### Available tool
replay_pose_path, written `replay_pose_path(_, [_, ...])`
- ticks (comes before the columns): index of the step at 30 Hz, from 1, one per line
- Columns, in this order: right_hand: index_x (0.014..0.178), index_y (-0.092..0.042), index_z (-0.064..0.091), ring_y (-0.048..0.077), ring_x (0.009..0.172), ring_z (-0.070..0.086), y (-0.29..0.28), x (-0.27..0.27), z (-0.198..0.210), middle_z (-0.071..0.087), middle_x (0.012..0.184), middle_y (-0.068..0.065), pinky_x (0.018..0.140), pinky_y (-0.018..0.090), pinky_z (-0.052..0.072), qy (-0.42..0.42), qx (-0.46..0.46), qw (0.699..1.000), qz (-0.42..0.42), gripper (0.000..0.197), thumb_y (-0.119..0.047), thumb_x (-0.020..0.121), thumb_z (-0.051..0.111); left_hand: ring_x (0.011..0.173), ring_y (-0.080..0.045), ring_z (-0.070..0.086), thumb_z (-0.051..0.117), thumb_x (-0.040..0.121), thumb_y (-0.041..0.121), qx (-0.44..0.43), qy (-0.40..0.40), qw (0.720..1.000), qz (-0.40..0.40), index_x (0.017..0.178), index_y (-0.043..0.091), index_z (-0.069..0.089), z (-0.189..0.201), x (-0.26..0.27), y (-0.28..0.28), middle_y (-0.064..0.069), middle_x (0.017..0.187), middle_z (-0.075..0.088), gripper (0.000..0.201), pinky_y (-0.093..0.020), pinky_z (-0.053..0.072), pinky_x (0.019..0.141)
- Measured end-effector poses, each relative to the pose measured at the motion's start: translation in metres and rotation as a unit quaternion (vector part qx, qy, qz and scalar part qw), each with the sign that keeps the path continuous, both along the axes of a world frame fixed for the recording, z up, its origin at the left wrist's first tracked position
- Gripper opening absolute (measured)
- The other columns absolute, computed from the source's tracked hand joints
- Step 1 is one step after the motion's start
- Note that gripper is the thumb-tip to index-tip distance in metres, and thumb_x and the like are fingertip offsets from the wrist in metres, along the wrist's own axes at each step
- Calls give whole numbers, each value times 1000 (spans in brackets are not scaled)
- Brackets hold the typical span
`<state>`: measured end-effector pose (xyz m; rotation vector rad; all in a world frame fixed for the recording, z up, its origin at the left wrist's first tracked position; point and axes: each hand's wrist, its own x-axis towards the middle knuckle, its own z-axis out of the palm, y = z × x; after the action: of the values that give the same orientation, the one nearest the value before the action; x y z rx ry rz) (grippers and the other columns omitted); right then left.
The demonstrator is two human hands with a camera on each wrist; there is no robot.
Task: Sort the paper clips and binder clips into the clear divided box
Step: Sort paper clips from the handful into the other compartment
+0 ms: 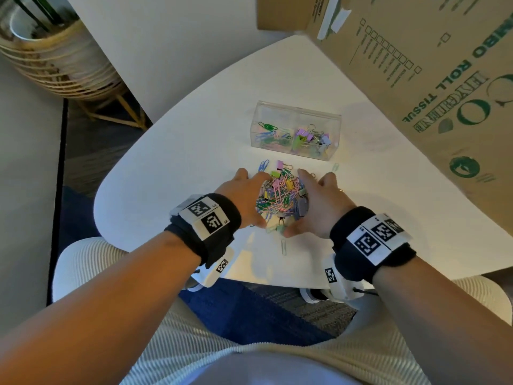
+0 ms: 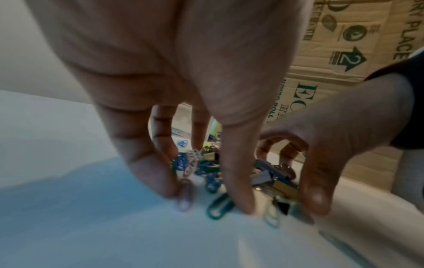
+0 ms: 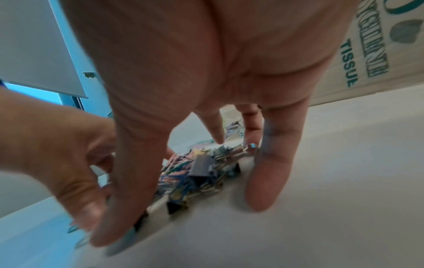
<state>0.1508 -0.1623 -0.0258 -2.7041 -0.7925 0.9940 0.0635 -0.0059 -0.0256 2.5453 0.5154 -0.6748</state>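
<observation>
Two spread hands, left hand (image 1: 244, 198) and right hand (image 1: 322, 207), cup a tangled pastel clip pile (image 1: 281, 195).

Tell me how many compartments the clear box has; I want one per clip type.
2. The left compartment holds paper clips; the right compartment holds binder clips. The walls are clear, so no further one seems hidden.

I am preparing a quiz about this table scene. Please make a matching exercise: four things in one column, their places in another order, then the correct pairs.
Things:
1. mixed clip pile
2. clear divided box
3. cardboard carton
4. wicker planter

Places:
A. on the floor, far left
B. between both hands
C. far right, on the table
D. on the table, beyond the pile

Pairs: 1-B, 2-D, 3-C, 4-A
</observation>
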Motion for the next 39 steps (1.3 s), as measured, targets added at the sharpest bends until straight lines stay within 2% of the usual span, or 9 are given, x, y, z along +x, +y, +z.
replay_pose_path(5, [148, -34, 16, 38, 110, 54, 18, -4, -1, 30, 129, 11, 98, 44, 47, -5, 11, 1000, -1, 120, -45, 53, 89, 110, -27, 54, 68, 84, 26, -25, -83, 994, 60, 135, 25, 45, -6, 9, -10, -9, 120, 53, 56, -27, 39, 83])
replay_pose_path(13, [146, -37, 25, 36, 102, 59, 35, 2, 1, 31, 128, 10, 92, 37, 50, -5, 36, 999, -8, 104, -37, 62, 85, 109, -19, 58, 53, 90, 2, -176, -129, 960, 178, 137, 21, 49, -11, 3, -15, -3, 123, 62, 52, -18, 40, 92])
replay_pose_path(15, [143, -38, 29, 37, 100, 59, 41, 2, 1, 31, 127, 10, 91, 36, 50, -9, 44, 999, -2, 95, -37, 64, 83, 109, -21, 60, 48, 85, -7, -210, -146, 952, 169, 129, 22, 57, -10, 3, -17, -2, 120, 65, 54, -26, 44, 99])
replay_pose_path(17, [139, -36, 38, 37, 99, 60, 44, 2, 0, 33, 126, 11, 91, 35, 49, -12, 58, 998, -3, 83, -33, 68, 80, 106, -20, 60, 49, 84, -6, -207, -159, 956, 134, 123, 26, 63, -8, 3, -19, 1, 116, 67, 53, -29, 47, 95])
replay_pose_path(23, [105, -23, 67, 30, 97, 60, 48, 11, -7, 61, 108, 10, 76, 26, 42, -40, 147, 988, -39, 37, -10, 71, 73, 124, -20, 46, 39, 88, -11, -152, -204, 959, 126, 133, 21, 54, -4, -1, -14, -3, 136, 52, 57, -6, 25, 90])
replay_pose_path(29, [89, -28, 73, 23, 91, 64, 46, 19, -5, 70, 100, 3, 83, 31, 53, -41, 197, 976, -85, 20, -12, 75, 74, 127, -18, 45, 44, 92, -2, -145, -238, 945, 173, 131, 19, 53, 3, 1, -16, -2, 139, 48, 46, -14, 28, 97])
replay_pose_path(31, [87, -26, 74, 20, 94, 64, 43, 24, -2, 70, 102, 0, 81, 26, 51, -39, 212, 971, -102, 18, -13, 75, 76, 127, -16, 45, 45, 93, 2, -147, -252, 938, 186, 132, 20, 53, 3, 4, -17, 0, 140, 47, 43, -15, 29, 98])
replay_pose_path(36, [101, -23, 74, 11, 93, 59, 31, 34, 16, 67, 115, -2, 79, 19, 46, -17, 209, 971, -117, 26, -15, 77, 77, 117, -14, 52, 44, 96, 9, -243, -272, 889, 276, 126, 18, 56, 4, 20, -15, -2, 130, 56, 34, -20, 38, 95])
replay_pose_path(39, [97, -28, 74, 15, 79, 65, 29, 36, 36, 69, 104, 0, 69, 20, 49, -20, 227, 967, -116, 24, -15, 76, 76, 108, -21, 59, 47, 98, 22, -376, -284, 798, 375, 118, 10, 61, 9, 31, -15, -8, 116, 64, 27, -29, 45, 90])
